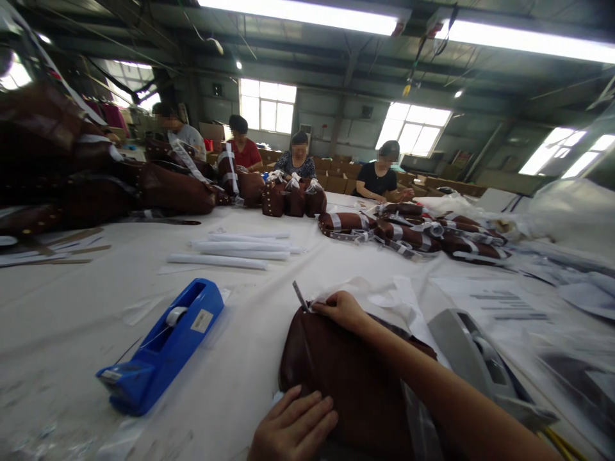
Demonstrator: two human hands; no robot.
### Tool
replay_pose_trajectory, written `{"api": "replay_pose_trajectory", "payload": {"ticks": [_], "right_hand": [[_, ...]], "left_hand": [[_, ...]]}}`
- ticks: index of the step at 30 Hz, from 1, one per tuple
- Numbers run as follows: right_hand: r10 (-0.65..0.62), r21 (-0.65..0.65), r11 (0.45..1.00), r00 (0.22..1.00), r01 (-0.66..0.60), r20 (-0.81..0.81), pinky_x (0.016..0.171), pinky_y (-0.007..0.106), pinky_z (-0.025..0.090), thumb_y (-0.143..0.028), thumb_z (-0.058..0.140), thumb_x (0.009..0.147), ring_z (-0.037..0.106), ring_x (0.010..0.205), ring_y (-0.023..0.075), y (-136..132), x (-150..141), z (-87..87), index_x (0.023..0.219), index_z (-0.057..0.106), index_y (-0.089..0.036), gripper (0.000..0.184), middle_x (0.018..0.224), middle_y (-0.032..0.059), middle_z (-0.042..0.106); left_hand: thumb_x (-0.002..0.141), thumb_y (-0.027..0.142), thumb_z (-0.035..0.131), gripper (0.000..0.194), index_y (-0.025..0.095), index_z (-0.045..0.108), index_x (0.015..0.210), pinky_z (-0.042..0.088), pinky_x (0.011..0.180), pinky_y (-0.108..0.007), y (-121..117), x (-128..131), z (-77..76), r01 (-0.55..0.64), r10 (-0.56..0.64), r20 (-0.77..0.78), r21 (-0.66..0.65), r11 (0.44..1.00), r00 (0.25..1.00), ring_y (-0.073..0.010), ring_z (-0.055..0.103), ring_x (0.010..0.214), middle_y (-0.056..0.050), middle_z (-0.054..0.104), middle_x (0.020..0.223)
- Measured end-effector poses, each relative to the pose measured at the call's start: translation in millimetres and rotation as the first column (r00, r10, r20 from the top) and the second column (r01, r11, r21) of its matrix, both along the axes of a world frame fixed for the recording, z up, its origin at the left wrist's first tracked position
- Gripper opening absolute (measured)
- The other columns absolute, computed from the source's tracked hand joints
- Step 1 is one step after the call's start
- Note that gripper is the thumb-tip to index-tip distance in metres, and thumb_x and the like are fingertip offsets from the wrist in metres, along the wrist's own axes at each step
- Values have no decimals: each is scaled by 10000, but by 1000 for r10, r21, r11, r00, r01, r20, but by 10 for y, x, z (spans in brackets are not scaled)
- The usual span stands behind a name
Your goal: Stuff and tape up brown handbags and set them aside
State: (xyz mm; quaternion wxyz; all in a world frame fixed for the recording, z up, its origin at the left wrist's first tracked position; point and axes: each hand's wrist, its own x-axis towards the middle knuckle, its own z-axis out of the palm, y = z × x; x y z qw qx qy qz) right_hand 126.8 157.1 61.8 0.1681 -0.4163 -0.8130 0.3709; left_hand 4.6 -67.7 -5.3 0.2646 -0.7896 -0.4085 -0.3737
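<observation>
Brown bag (355, 378) lay under both hands

The right hand (343, 310) pinched the bag's far edge, just beside a tilted grey strip (300, 296). The left hand (294, 426) lay loosely against its near side, fingers extended. A blue tape dispenser (175, 358) stood to the left of the hands; a grey tape dispenser (464, 358) sat to their right. White strips (235, 253) and other brown bags (294, 200) lay ahead of them.

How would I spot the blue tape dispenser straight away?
Find the white table, then the brown bag that the left hand touches. Left of that bag sits the tape dispenser. Its bright blue body sets it apart from the grey dispenser on the bag's other side.
</observation>
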Motion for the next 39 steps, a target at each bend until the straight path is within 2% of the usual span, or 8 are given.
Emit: {"api": "replay_pose_trajectory", "payload": {"ticks": [5,10,14,20,23,27,32,39], "right_hand": [[86,-7,996,981,-88,-177,817,322,520,-459,661,837,700,852,223,-156,13,135,879,766,-189,293,875,35,773],[132,108,988,960,-108,-247,775,298,511,-358,669,870,673,789,184,-406,93,195,846,722,-189,178,818,14,742],[148,245,965,961,-90,-233,776,291,517,-218,681,864,665,809,175,-732,217,76,870,687,-208,13,851,1,727],[182,452,890,958,-65,-221,1007,407,496,-77,648,856,662,899,188,-1147,343,-141,960,723,-243,210,905,19,715],[205,486,871,951,-68,-233,1107,464,434,-72,603,884,674,916,176,-1259,425,-194,914,752,-260,242,923,14,722],[189,495,868,945,-34,-266,1125,465,437,-50,541,892,694,947,159,-1405,573,-275,1085,730,-259,342,1007,21,735],[220,641,767,949,-26,-224,1073,454,490,-120,497,971,712,911,149,-1595,692,-368,1137,687,-219,271,1012,38,752],[159,792,609,985,-46,-64,1058,468,499,-153,484,1001,698,1033,195,-1734,762,-399,1148,676,-196,246,1046,58,758]], "left_hand": [[1031,136,387,368,239,710,1177,236,1230,-363,6,4,-68,11,-11,31,-14,1000,999,-101,671,1115,65,710,1216],[1033,137,380,370,232,698,1196,278,1221,-335,-22,23,-61,19,-17,51,-42,999,999,-104,656,1144,62,705,1232],[1032,147,397,350,237,701,1181,356,1183,-307,-49,55,-9,11,-3,109,-73,997,994,-100,659,1134,68,713,1216],[1026,142,411,344,235,669,1233,473,1104,-321,-37,100,24,2,8,93,-110,994,996,-123,667,1126,47,711,1224],[1024,153,419,345,243,643,1272,514,1065,-331,-29,115,0,-3,15,82,-138,990,997,-136,669,1127,38,709,1232],[1012,154,447,337,232,632,1283,547,1032,-373,-37,107,-48,-5,17,73,-158,987,997,-163,667,1133,8,711,1230],[971,112,510,300,187,645,1228,537,1049,-406,-66,86,-68,49,-30,101,-198,979,994,-182,664,1137,-40,725,1187],[953,172,560,202,182,645,1136,587,946,-324,-89,113,-62,-41,94,271,-198,979,958,-190,671,1080,-82,711,1088]]}}
